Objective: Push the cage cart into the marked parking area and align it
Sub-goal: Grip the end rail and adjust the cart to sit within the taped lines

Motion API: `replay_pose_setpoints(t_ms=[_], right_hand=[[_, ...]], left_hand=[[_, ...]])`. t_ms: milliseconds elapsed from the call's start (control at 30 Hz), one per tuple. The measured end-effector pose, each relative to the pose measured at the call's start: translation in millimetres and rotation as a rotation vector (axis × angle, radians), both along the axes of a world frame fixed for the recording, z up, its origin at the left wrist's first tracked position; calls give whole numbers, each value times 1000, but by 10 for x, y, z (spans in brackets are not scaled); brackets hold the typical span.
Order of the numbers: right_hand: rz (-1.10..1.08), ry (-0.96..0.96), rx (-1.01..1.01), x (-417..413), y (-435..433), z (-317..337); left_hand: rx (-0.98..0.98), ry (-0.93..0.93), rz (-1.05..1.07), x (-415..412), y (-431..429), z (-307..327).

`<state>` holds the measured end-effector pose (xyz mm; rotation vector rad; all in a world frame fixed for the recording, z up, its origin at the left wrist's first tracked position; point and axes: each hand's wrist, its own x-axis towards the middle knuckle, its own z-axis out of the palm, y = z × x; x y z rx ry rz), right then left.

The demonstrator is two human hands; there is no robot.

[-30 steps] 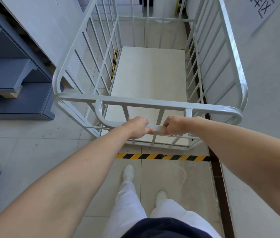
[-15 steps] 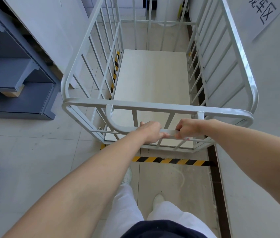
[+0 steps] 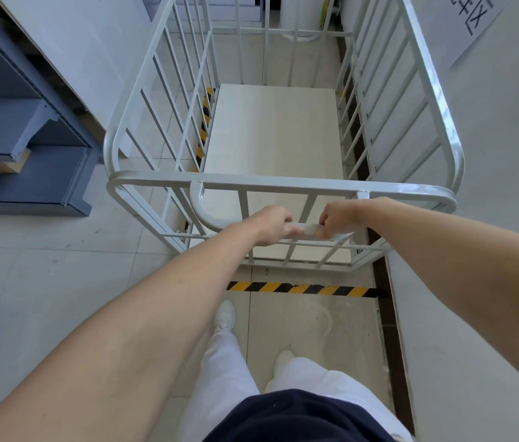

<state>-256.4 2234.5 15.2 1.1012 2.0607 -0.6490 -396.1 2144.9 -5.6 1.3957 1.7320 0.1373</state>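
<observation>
One cart [image 3: 274, 138], two hands on it: left hand [image 3: 273, 225] and right hand [image 3: 338, 217] both clamped around the handle bar [image 3: 310, 231], nearly touching. The cart sits past one striped tape line [image 3: 303, 289], a second strip [image 3: 204, 122] by its left side, wall [image 3: 491, 129] just right.

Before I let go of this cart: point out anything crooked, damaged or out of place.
Nothing looks damaged or spilled. The cage cart is empty and sits past the rear floor stripe, close along the right wall. Left hand and right hand both grip the handle bar. Its left edge overlaps the side stripe.
</observation>
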Motion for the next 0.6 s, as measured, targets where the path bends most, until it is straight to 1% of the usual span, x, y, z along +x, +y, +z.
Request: replay_pose_setpoints(t_ms=[33,133,233,300,433,600], right_hand=[[6,-2,4,2,-9,17],[43,4,30,-35,-28,72],[-18,146,162,-224,-31,145],[-63,253,218,-444,-83,209],[-89,414,260,-966,-304,380],[-101,498,320,-1786,-634,514]], left_hand=[[22,-34,16,-45,-17,17],[83,-56,81,-199,-95,122],[135,-16,121,-447,-173,236],[160,9,152,-680,-242,331],[205,47,175,-1192,-333,508],[257,95,145,-1941,-497,673]])
